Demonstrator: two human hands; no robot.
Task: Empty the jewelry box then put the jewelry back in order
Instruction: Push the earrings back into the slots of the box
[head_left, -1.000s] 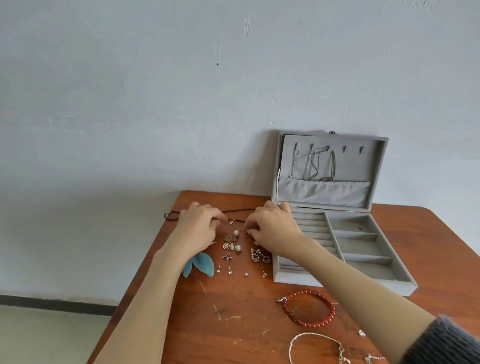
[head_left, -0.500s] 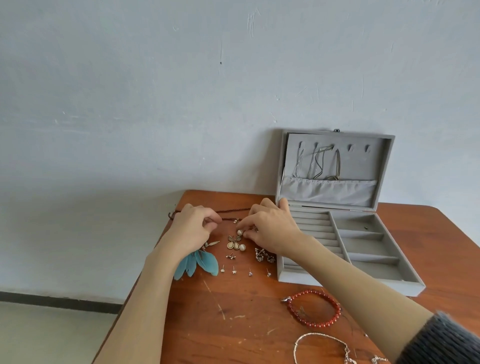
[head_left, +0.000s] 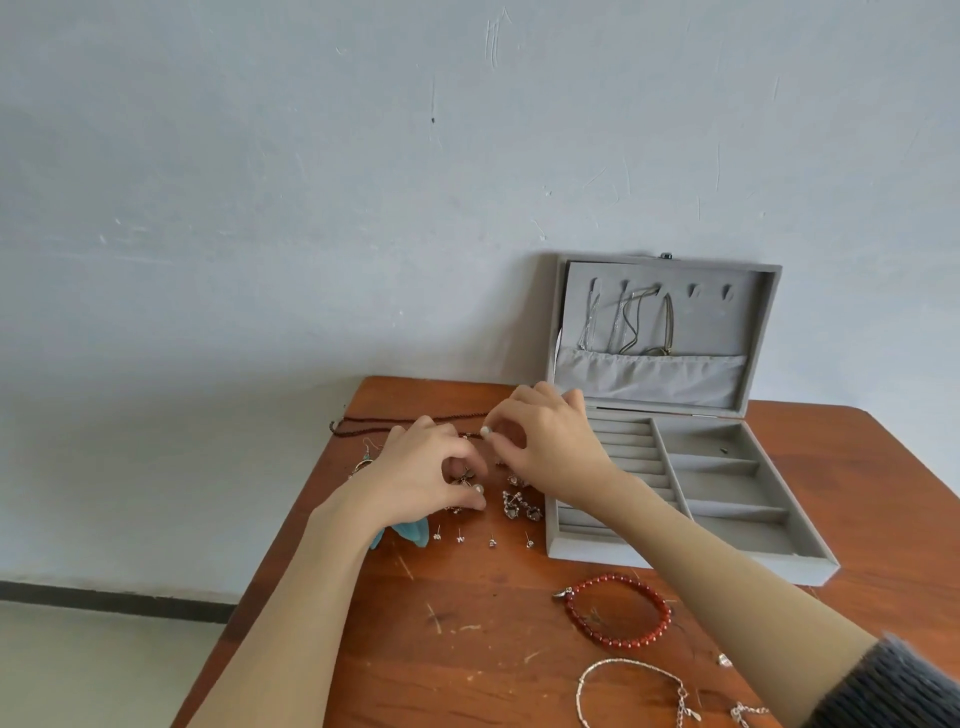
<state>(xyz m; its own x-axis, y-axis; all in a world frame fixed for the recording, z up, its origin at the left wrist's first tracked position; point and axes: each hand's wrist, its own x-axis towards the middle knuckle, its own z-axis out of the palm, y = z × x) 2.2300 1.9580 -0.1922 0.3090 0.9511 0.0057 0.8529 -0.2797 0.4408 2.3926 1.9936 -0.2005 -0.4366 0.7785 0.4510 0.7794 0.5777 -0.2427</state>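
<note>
A: What carries the items?

B: A scuffed brown wooden table (head_left: 467, 649) set against the wall.

A: What lies on its right half?

B: An open grey jewelry box (head_left: 737, 519), its lid upright; nearer the viewer, a red bead bracelet (head_left: 618, 610) and a silver chain bracelet (head_left: 631, 691).

A: And left of the box?

B: A dark cord necklace (head_left: 410, 422) at the far edge, a teal feather earring (head_left: 410, 532), a cluster of metal earrings (head_left: 519, 504), and a row of small studs (head_left: 491, 540).
</note>
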